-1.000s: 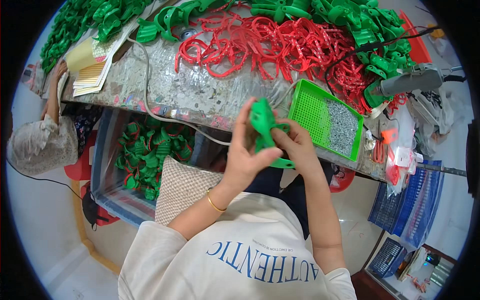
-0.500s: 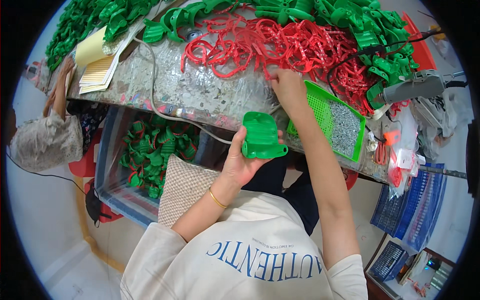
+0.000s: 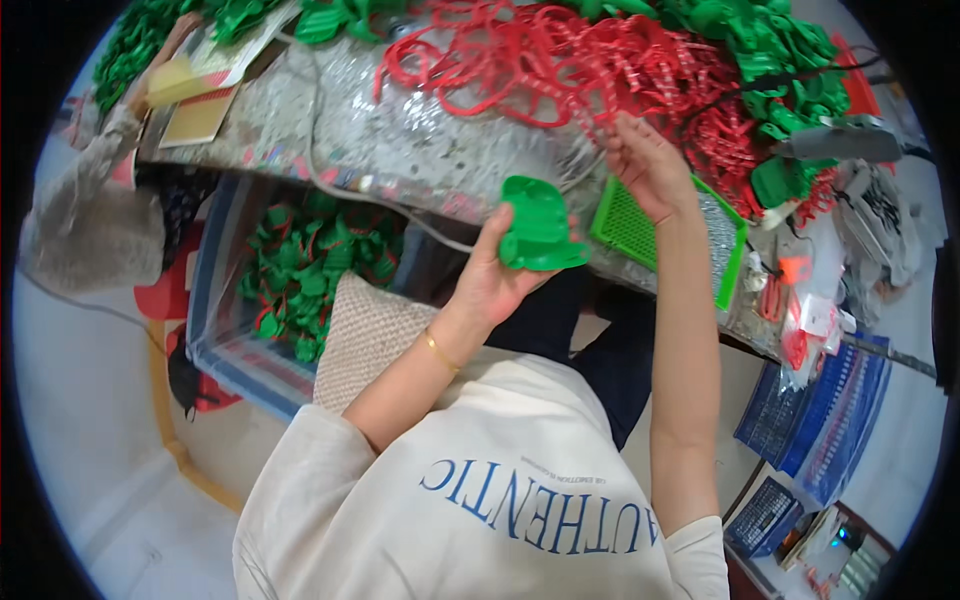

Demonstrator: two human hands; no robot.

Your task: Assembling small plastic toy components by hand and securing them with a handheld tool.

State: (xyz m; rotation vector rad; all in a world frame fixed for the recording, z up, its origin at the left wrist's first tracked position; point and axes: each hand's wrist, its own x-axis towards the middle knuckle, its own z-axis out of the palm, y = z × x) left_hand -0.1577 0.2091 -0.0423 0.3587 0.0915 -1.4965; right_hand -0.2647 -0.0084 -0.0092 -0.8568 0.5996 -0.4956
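My left hand (image 3: 496,268) grips a curved green plastic piece (image 3: 537,222), a shallow shell with a small lug at its lower right corner. Its thumb lies along the left edge and the fingers reach behind. Over the front of a tangled heap of red plastic straps (image 3: 560,60), my right hand (image 3: 655,172) has its fingers curled together, and a red strap meets the fingertips. Motion blurs that contact. Below that hand is a bright green tray (image 3: 625,222) with a perforated part and small metal pieces, partly covered by my right forearm.
More green pieces (image 3: 760,60) are piled behind the straps. A grey cable (image 3: 395,207) crosses the worktable (image 3: 440,150). Below, a blue-edged bin (image 3: 215,330) holds green pieces with red straps. At far left, another person's arm (image 3: 125,105) reaches toward papers (image 3: 200,115).
My right hand has moved rightward from the straps' front edge, and its fingers now show. The green piece in my left hand has shifted slightly up and right. The view has shifted too.
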